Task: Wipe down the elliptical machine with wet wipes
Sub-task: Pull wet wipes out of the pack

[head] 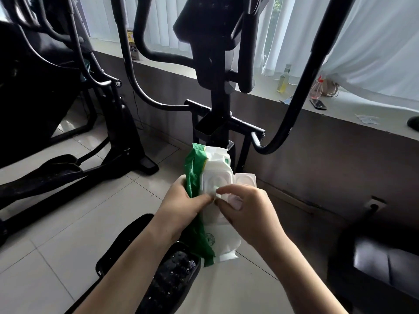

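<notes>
Head view: the left hand (181, 205) is gripping the pack (217, 159) by its green edge, holding it up in front of the elliptical (217, 91), above the pedal (167, 282). Its white face is showing, the lid (246, 181) hanging open rightward. The right hand (249, 214) is pinching at the pack's opening; whether it has caught a wipe, I cannot tell.
</notes>
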